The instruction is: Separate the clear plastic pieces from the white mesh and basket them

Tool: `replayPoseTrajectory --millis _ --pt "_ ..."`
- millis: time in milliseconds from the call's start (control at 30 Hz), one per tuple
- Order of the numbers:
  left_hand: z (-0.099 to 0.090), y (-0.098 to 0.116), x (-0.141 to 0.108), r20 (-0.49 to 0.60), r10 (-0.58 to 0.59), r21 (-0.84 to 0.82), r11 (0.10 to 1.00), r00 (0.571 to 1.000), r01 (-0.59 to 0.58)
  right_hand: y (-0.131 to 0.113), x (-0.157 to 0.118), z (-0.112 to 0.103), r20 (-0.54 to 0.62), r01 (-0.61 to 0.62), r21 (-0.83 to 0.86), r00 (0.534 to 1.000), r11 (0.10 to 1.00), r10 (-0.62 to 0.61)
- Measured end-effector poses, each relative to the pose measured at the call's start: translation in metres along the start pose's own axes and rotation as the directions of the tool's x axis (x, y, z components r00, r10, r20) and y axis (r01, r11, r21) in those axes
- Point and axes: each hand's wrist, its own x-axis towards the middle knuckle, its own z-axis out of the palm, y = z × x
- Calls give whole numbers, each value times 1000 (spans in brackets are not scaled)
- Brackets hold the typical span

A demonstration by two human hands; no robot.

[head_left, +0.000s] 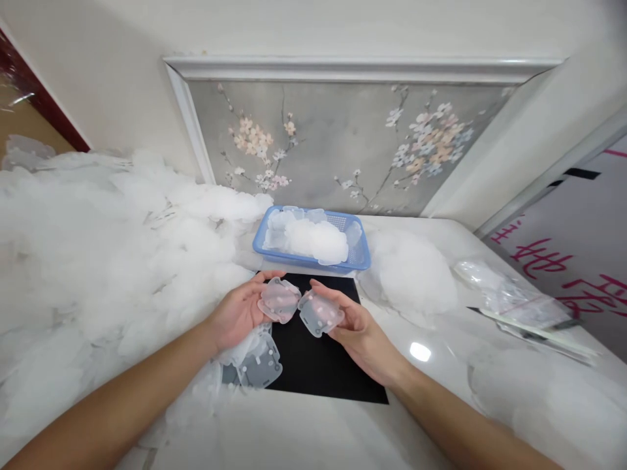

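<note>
My left hand [240,310] is closed on a small translucent plastic piece [279,300] with rounded notched edges and little round marks. A second piece of the same kind [321,313] is gripped at its right edge by my right hand [360,329]. The two pieces are side by side, nearly touching, above a black mat [323,372]. More such pieces [262,362] lie overlapping on the mat's left part, below my left hand. Just beyond the mat stands a blue plastic basket [360,258] with several translucent pieces [313,238] in it.
A large heap of translucent pieces [98,261] covers the table's left side. Another pile [411,271] sits right of the basket. Clear plastic bags [490,281] and a flat strip [539,336] lie at the right. A framed floral panel [323,143] is on the wall behind.
</note>
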Motion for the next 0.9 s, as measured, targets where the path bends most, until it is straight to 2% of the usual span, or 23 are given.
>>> replayPoseTrajectory --millis 167,333,467,567,767,900 --pt "-1 -1 -4 75 8 91 996 997 -15 7 2 -2 -92 38 -61 995 997 -44" --pt "-1 -3 -3 86 22 160 986 996 -36 9 4 -3 -148 63 -29 987 998 -66" --pt "0 -5 -2 51 45 179 982 998 -54 8 2 -2 -153 69 -19 986 997 -72" --pt "0 -6 -2 30 55 183 981 998 -59 6 0 -2 -146 25 8 989 1000 -23" --pt "2 -9 -1 -3 86 137 987 996 -85 2 0 -1 -57 -12 121 998 993 19" --pt "3 -8 -2 -2 56 114 992 998 -55 3 1 -2 -70 -13 142 997 990 23"
